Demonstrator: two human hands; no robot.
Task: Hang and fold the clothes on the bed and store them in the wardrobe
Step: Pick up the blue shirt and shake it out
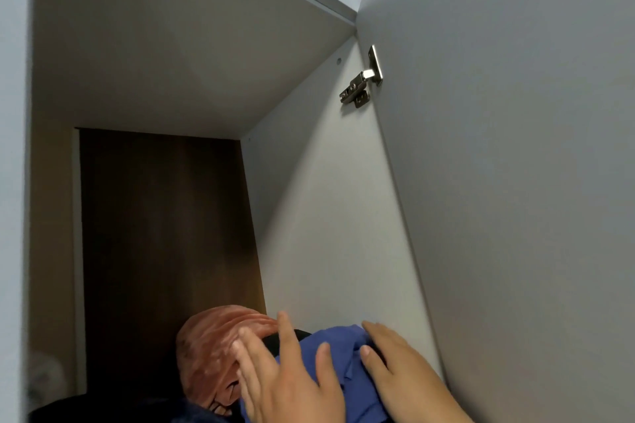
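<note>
Crumpled blue fabric (354, 388), velvety orange bundle (213, 343)

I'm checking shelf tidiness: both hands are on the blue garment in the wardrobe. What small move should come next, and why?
Probably press the blue garment down and back, flattening it beside the orange garment. The left hand and right hand rest flat on it, and it looks bunched against the side wall.

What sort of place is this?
Likely a wardrobe compartment: door on a metal hinge, dark back panel, and a blue garment under the left hand and right hand beside an orange garment.
</note>
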